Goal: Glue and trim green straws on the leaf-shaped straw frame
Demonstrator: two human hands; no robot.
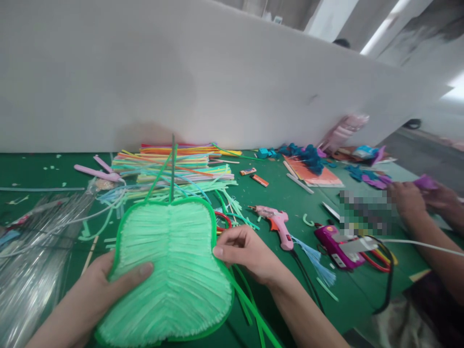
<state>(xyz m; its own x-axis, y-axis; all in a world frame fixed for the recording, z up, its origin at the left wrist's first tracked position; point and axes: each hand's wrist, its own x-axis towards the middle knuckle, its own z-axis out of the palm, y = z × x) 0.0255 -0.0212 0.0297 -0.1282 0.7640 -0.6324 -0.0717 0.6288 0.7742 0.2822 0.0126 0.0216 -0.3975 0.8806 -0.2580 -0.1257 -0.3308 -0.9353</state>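
A light green leaf-shaped panel [166,270], made of pipe cleaners with a darker green edging, is held up in front of me. My left hand [105,285] grips its left side, thumb lying on the ribbed face and fingers hidden behind. At the right edge, my right hand [242,251] pinches the border between thumb and forefinger. A loose green pipe cleaner [253,314] trails from that spot toward the lower right. A thin dark stem [173,169] rises from the panel's top notch.
Behind the panel lie bundled coloured pipe cleaners [188,164]. A pink glue gun [277,222], two lighters [260,180], a purple box [339,246] with cables and a pink curling-iron-like tool [97,173] are around. Clear-wrapped rods [32,261] lie left; a co-worker's hands [409,198] work at right.
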